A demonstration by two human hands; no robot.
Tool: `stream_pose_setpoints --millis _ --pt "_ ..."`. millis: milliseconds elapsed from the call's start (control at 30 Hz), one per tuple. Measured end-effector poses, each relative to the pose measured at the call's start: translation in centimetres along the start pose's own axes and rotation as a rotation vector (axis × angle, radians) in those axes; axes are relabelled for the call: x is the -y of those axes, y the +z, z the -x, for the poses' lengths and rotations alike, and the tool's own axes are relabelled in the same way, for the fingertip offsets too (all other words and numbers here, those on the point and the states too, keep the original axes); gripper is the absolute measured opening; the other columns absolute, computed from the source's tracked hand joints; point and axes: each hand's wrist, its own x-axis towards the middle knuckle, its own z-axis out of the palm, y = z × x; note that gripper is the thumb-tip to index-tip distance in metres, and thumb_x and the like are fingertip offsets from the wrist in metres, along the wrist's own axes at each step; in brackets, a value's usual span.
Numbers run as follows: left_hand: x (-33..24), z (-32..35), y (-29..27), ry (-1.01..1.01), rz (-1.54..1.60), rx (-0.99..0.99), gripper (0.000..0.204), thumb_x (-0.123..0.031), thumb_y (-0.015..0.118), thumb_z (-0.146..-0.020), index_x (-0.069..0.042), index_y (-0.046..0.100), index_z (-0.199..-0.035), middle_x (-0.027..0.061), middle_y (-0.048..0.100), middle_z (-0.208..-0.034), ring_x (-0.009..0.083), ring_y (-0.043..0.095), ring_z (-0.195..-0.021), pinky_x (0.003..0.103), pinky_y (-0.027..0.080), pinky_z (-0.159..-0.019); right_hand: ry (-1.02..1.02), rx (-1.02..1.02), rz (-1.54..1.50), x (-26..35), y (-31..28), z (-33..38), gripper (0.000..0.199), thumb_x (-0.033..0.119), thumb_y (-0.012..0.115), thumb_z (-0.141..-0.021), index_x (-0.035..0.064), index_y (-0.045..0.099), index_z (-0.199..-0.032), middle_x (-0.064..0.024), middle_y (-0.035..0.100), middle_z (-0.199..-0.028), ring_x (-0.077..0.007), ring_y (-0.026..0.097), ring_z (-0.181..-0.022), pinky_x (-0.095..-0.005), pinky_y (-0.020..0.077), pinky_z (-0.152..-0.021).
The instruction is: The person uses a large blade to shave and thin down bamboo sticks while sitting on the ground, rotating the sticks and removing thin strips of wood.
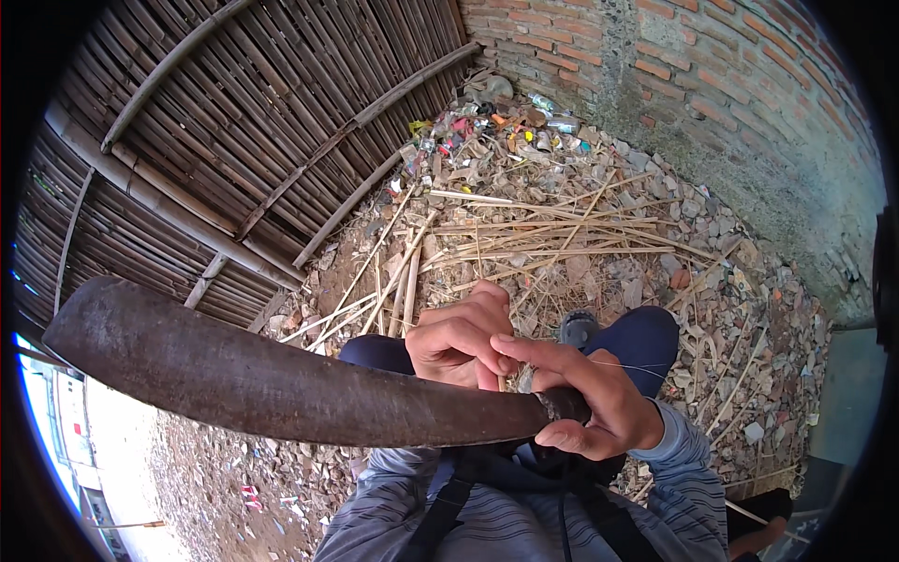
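- A woven bamboo fence [234,140] was seen filling the frame from nine to twelve o'clock, with a brick wall [730,84] closing the yard from twelve to three o'clock.
- Between them, rubble-strewn ground [712,309] was shown, with coloured litter [496,126] heaped in the corner at twelve o'clock.
- A scatter of split bamboo strips [524,229] was pictured lying just above centre, apparently stock already cut, though how much more was wanted could not be judged.
- A long, dark, curved machete blade [262,379] was held across the frame, its broad tip at nine o'clock and its handle end just right of centre, towards four o'clock.
- The right hand [599,403] was seen closed around the handle, thumb laid along it and fingers curled tight.
- The left hand [464,342] was shown at centre, fingers bunched narrowly and pinched on a thin bamboo sliver [503,382] just above the blade's back edge.
- The sliver was largely hidden by the fingers; whether the edge was already biting into it could not be told.
- The work was judged to be in mid-course: one piece in hand and being worked, a pile lying beyond the person's blue-clad knees [646,342].
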Motion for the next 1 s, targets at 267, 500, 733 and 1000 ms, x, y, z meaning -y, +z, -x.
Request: stream_pose_setpoints --millis 267,500,733,1000 --pt "0.2 1.7 -0.1 -0.157 -0.025 -0.053 0.019 -0.02 0.081 -0.094 -0.006 0.069 -0.089 0.0047 0.072 -0.08 0.0198 0.064 -0.072 0.04 0.05 -0.077 0.193 -0.004 -0.19 -0.3 -0.2 0.7 0.084 0.053 0.063 -0.101 -0.0082 0.038 -0.153 -0.0167 0.075 -0.113 -0.017 0.07 -0.066 -0.0292 0.0518 -0.064" --pt "4.7 2.3 0.5 -0.398 -0.064 -0.206 0.011 0.008 0.074 -0.092 0.005 0.066 -0.098 0.012 0.072 -0.091 0.0172 0.072 -0.082 0.03 0.06 -0.075 0.418 -0.082 -0.36 -1.8 -3.3 0.7 0.065 0.034 0.062 -0.107 0.0071 0.031 -0.158 0.001 0.055 -0.079 -0.0062 0.046 -0.057 -0.0278 0.0377 -0.055" --pt "17.2 1.8 -0.5 -0.634 0.055 -0.137 0.014 -0.002 0.075 -0.095 0.002 0.07 -0.107 0.0066 0.076 -0.098 0.0134 0.072 -0.091 0.028 0.06 -0.084 0.616 -0.129 -0.229 -8.1 -10.9 0.3 0.048 0.026 0.052 -0.112 0.0079 0.036 -0.153 0.002 0.047 -0.076 -0.0043 0.043 -0.051 -0.023 0.0356 -0.048" --pt "32.6 8.0 -0.1 -0.872 0.157 -0.078 0.012 -0.008 0.075 -0.097 -0.003 0.071 -0.107 0.0045 0.076 -0.101 0.0132 0.071 -0.096 0.03 0.057 -0.091 0.621 -0.133 0.223 -21.8 -18.6 5.9 0.049 0.026 0.057 -0.107 0.0079 0.04 -0.15 -0.0011 0.054 -0.068 -0.0112 0.051 -0.052 -0.0311 0.0412 -0.053"
